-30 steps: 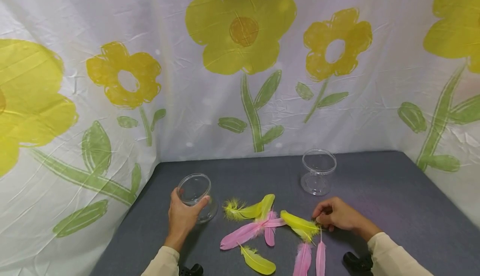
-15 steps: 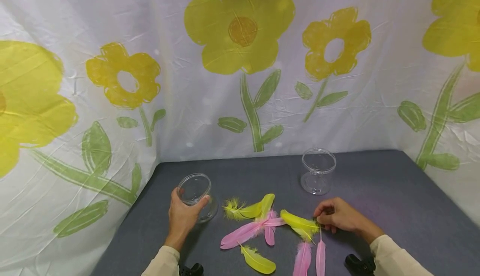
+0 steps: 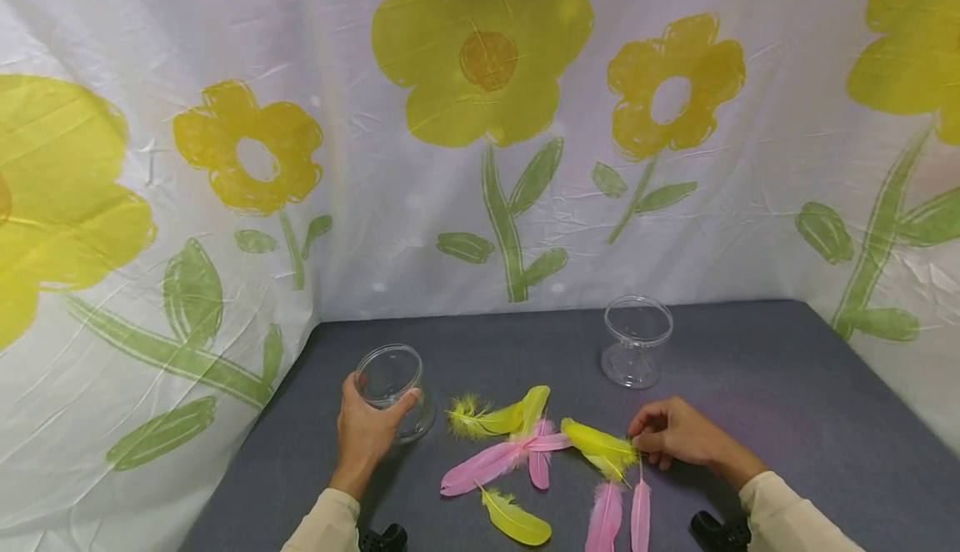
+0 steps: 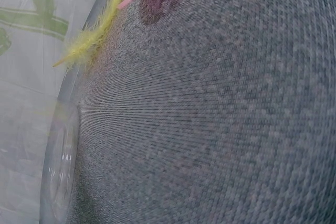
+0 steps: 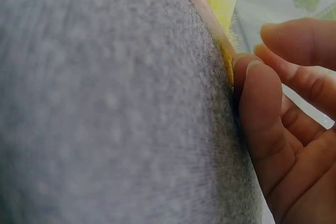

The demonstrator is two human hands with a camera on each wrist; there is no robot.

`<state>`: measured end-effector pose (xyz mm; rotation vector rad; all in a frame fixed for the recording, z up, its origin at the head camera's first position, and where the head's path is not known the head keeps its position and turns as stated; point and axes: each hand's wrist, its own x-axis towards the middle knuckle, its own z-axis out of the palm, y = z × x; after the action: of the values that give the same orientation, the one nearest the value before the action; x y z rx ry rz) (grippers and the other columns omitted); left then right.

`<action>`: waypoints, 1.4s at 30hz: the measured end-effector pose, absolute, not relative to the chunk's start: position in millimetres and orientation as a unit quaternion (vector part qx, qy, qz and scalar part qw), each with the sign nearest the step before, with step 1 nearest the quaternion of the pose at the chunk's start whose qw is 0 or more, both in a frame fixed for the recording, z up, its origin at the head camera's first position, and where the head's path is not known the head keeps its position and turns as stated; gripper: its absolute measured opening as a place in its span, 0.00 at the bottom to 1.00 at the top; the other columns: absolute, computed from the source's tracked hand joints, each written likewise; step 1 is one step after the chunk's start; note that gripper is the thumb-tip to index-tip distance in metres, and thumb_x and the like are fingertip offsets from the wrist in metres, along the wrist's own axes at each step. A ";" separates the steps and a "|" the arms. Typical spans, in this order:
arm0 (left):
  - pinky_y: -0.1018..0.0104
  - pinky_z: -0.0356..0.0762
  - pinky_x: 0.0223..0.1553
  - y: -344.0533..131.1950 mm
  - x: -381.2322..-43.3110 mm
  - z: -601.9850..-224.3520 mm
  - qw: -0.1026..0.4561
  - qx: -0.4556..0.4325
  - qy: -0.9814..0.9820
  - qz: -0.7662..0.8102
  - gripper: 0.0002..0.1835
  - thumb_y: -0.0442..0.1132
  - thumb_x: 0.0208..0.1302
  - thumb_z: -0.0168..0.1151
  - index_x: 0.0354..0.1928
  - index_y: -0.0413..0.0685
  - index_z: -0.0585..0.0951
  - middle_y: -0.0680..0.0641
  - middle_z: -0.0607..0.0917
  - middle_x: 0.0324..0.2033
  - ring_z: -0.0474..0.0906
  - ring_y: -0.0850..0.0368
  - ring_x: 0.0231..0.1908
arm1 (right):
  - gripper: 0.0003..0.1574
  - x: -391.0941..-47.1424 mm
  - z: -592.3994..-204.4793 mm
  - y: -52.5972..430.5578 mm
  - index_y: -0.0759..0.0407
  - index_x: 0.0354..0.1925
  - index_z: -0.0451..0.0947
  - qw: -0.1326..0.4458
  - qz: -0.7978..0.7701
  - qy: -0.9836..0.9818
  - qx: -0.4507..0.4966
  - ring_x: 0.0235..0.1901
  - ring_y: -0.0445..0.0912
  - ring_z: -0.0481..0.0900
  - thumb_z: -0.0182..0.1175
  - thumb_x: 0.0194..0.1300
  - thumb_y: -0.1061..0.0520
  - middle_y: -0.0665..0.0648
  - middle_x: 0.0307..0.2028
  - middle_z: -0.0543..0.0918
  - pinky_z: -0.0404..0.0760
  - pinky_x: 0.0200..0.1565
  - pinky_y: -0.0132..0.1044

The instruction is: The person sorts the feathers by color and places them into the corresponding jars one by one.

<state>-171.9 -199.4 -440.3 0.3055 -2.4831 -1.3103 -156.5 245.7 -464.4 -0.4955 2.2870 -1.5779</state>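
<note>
At the left, my left hand [image 3: 367,431] grips a clear round jar [image 3: 392,381], thumb on the near side and fingers around the far side. The jar stands on the table; its base [image 4: 63,166] shows in the left wrist view. My right hand [image 3: 678,435] is low at the feathers' right end. Thumb and a finger [image 5: 260,95] pinch together at a feather's quill [image 5: 218,27]. Beside them lie a yellow feather [image 3: 600,445] and a slim pink feather [image 3: 641,514]; which quill is pinched I cannot tell.
Several yellow and pink feathers lie mid-table, including a pink feather [image 3: 483,469] and a yellow feather [image 3: 516,519]. A second clear jar [image 3: 636,343] stands at the back right of the dark grey table [image 3: 750,352]. A flower-printed curtain [image 3: 360,227] closes the back.
My right hand has shifted very slightly to the right, its fingers still at the quill. My left hand and both jars stay in place.
</note>
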 end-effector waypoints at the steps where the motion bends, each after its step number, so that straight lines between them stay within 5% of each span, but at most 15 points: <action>1: 0.37 0.59 0.58 -199.3 -172.1 -440.2 0.160 0.107 -0.868 -0.458 0.62 0.62 0.46 0.74 0.72 0.36 0.50 0.33 0.62 0.66 0.60 0.33 0.63 | 0.07 -156.5 -464.4 245.3 0.68 0.35 0.81 0.157 -0.553 0.799 -0.175 0.20 0.49 0.77 0.65 0.58 0.65 0.60 0.24 0.80 0.79 0.20 0.41; 12: 0.36 0.60 0.57 -199.2 -172.0 -440.6 0.163 0.104 -0.866 -0.460 0.62 0.61 0.46 0.75 0.72 0.36 0.50 0.33 0.63 0.65 0.60 0.33 0.63 | 0.09 -150.7 -461.0 231.6 0.62 0.28 0.78 0.102 -0.477 0.852 -0.190 0.16 0.41 0.74 0.59 0.46 0.72 0.51 0.20 0.78 0.77 0.17 0.36; 22: 0.36 0.60 0.57 -198.1 -169.6 -441.8 0.156 0.104 -0.867 -0.462 0.62 0.62 0.46 0.74 0.72 0.36 0.50 0.33 0.62 0.66 0.60 0.33 0.63 | 0.11 -147.5 -465.0 230.2 0.61 0.25 0.77 0.084 -0.461 0.864 -0.185 0.16 0.41 0.73 0.55 0.45 0.74 0.50 0.19 0.77 0.76 0.16 0.36; 42: 0.36 0.59 0.58 -199.4 -171.4 -440.2 0.161 0.099 -0.864 -0.466 0.62 0.62 0.47 0.74 0.72 0.36 0.49 0.34 0.62 0.66 0.58 0.34 0.64 | 0.13 -141.8 -461.7 242.8 0.58 0.30 0.79 0.068 -0.439 0.875 -0.195 0.21 0.38 0.72 0.66 0.46 0.72 0.48 0.23 0.75 0.73 0.21 0.32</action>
<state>-171.4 -199.4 -440.2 0.2839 -2.4671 -1.3306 -141.8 242.8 -461.7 -0.5871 2.6353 -1.3224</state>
